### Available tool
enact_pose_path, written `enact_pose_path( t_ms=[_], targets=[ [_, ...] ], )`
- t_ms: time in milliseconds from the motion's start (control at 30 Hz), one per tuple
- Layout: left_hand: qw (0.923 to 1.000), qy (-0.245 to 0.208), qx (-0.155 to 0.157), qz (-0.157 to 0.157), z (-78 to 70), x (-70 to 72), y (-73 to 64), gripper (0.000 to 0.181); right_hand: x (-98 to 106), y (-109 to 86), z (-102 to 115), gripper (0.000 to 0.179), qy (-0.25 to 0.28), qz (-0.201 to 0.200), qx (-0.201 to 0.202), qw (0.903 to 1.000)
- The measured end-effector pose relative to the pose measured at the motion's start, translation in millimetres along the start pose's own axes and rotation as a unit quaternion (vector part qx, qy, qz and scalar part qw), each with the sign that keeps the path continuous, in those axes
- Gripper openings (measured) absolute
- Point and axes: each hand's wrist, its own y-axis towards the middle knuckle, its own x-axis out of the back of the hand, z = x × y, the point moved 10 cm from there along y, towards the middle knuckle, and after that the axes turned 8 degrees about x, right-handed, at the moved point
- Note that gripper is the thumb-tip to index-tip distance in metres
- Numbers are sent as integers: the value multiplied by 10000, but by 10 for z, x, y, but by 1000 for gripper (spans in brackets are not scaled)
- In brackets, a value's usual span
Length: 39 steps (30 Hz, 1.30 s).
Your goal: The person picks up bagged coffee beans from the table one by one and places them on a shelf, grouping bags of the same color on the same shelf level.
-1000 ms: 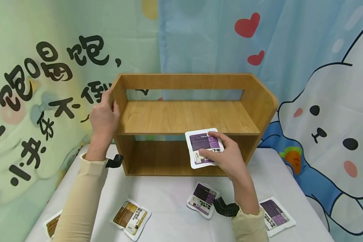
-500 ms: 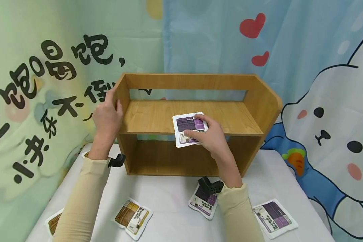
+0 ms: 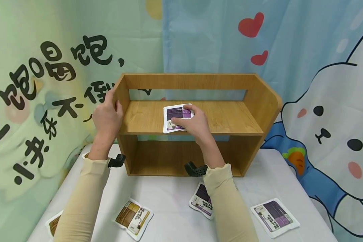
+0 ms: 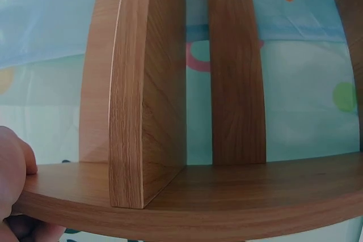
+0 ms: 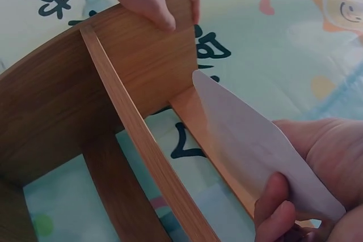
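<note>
A small wooden shelf point(image 3: 187, 81) with two tiers stands on the white table. My left hand point(image 3: 107, 116) grips the upper edge of its left side panel; the left wrist view shows those fingers point(image 4: 14, 168) at the panel's edge. My right hand point(image 3: 195, 122) pinches a white-edged purple packet point(image 3: 173, 116) between thumb and fingers, in front of the upper tier. From the right wrist view, the packet's plain white back point(image 5: 244, 134) shows, tilted above the shelf board. Whether the packet touches the board I cannot tell.
On the table lie a brown-and-yellow packet point(image 3: 133, 218), a purple packet point(image 3: 202, 201) partly under my right sleeve, and another purple packet point(image 3: 275, 216) at the right. A further brown packet point(image 3: 52, 223) is mostly behind my left sleeve. Printed curtains point(image 3: 199, 43) hang behind the shelf.
My right hand has carried the purple packet up and leftward, from before the lower tier to the upper tier. My left hand keeps its grip on the side panel.
</note>
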Motion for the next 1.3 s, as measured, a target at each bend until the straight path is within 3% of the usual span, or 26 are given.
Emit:
enact_pose_path(
  t_ms=[433,700,967,1300],
  targets=[
    [9999,-76,-49,57,-6,-10,-11,40,-346,250,183,74,-396,-79,163,9991],
    [9998,-155,-94,13,-24,20,-6,39,-593,410,172,71,-1084,-22,171,9940],
    [9999,-113,-23,120,-8,-27,-15,37,-688,475,132,72,-901,29,-17,9959],
    [10000,-85,6,-14,-1,-6,2,37,-818,628,133,71,-732,29,-121,9972]
  ],
)
